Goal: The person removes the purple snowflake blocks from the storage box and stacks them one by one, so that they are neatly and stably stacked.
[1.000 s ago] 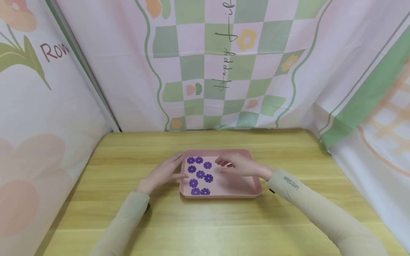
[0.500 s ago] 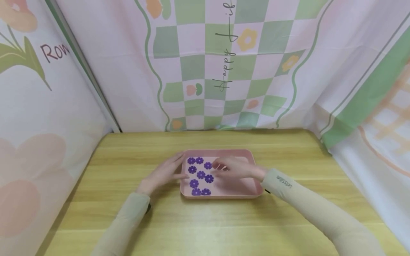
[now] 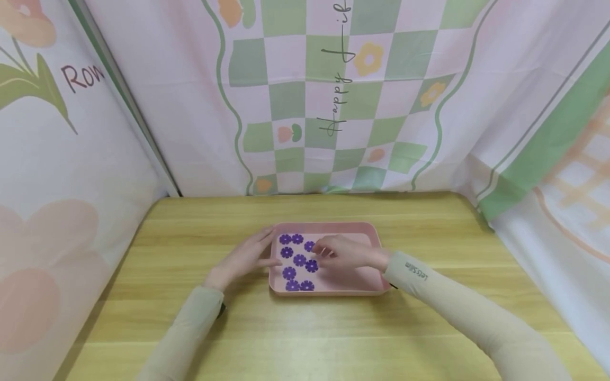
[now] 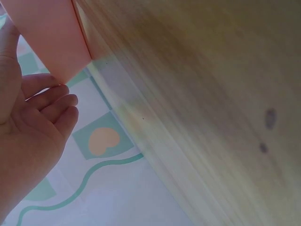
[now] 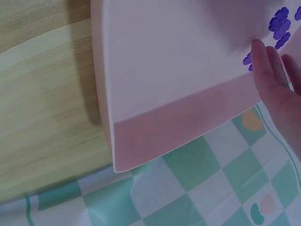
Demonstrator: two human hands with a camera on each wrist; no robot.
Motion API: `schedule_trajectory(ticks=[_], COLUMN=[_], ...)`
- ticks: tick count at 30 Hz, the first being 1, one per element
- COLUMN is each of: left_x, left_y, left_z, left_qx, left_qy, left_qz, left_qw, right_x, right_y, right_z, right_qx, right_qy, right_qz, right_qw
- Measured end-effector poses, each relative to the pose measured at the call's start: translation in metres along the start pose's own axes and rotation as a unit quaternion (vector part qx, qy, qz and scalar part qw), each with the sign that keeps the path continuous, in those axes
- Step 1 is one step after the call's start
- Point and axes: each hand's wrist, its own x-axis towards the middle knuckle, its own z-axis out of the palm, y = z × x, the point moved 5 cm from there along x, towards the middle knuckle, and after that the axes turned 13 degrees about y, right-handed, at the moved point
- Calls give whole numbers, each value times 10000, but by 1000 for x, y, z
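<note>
A shallow pink tray (image 3: pixel 352 283) lies on the table with several purple flower-shaped plastic discs (image 3: pixel 299 260) scattered over its left half. My left hand (image 3: pixel 238 260) holds the tray's left side, its thumb over the wall and its fingers at the back left corner. The left wrist view shows the left hand's curved fingers against the corner of the tray (image 4: pixel 51 35). Over the middle of the tray, my right hand (image 3: pixel 347 252) has its fingertips right beside the nearest discs, partly covering one. Seen from the right wrist, the loosely bent right hand (image 5: pixel 282 96) holds nothing.
The wooden table (image 3: pixel 305 338) extends around the tray on all sides. Behind it hangs a green and white checked curtain (image 3: pixel 324 106), with printed cloth (image 3: pixel 62 159) on the left and more cloth on the right.
My right hand has moved left across the tray, bringing its fingertips to the discs. The left hand keeps its place at the tray's left side, and the discs lie as before.
</note>
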Motion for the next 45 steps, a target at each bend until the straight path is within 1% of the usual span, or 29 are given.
schedule_trajectory(ticks=[3, 7, 15, 22, 27, 34, 39, 45], left_x=[0, 0, -1, -1, 0, 0, 1, 1], left_y=[1, 1, 0, 0, -1, -2, -1, 1], left_z=[0, 0, -1, -1, 0, 1, 0, -1], left_qx=[-21, -36, -37, -74, -64, -83, -104, -101], left_qy=[-16, -46, -33, -43, -28, -24, -13, 34], left_qz=[1, -51, -51, -67, -57, -88, -96, -39], left_qw=[10000, 10000, 10000, 9999, 10000, 9999, 9999, 9999], right_x=[1, 4, 8, 11, 11, 13, 14, 16], right_y=[0, -1, -1, -1, 2, -1, -4, -2], right_z=[1, 3, 7, 11, 16, 21, 22, 25], right_qx=[-54, -140, -371, -494, -558, -686, -770, -871], right_qy=[43, 114, 203, 222, 228, 285, 257, 279], right_qz=[-57, -23, 330, 476, 672, 560, 566, 619], right_qw=[10000, 9998, 9986, 9974, 9959, 9957, 9951, 9939])
